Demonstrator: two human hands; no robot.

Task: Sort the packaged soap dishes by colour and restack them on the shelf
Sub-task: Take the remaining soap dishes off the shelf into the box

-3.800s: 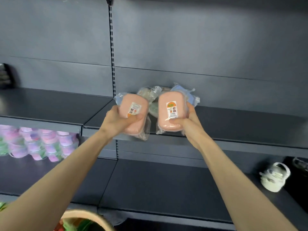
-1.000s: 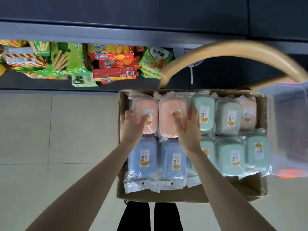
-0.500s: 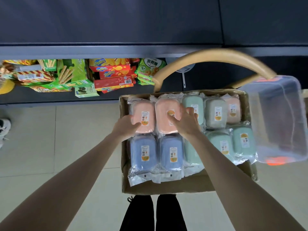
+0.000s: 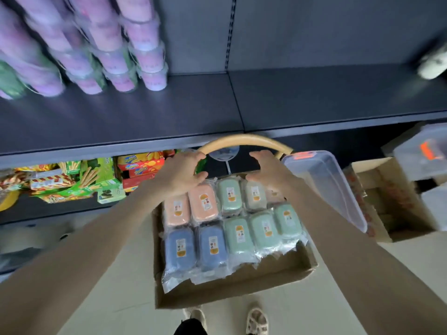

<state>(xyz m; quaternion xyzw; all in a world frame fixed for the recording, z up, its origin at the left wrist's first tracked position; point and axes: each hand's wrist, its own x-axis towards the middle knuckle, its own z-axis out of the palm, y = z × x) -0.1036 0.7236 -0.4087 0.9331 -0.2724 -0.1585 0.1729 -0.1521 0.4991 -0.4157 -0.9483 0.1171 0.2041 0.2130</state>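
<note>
My left hand (image 4: 182, 174) and right hand (image 4: 268, 171) hover empty, fingers loose, over the carton (image 4: 229, 291), apparently placed to take the pink soap dishes (image 4: 205, 205).

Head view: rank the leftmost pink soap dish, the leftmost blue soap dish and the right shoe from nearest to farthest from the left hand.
1. The leftmost pink soap dish, back row of the box, just under the left hand.
2. The leftmost blue soap dish, front row.
3. The right shoe, on the floor.
</note>
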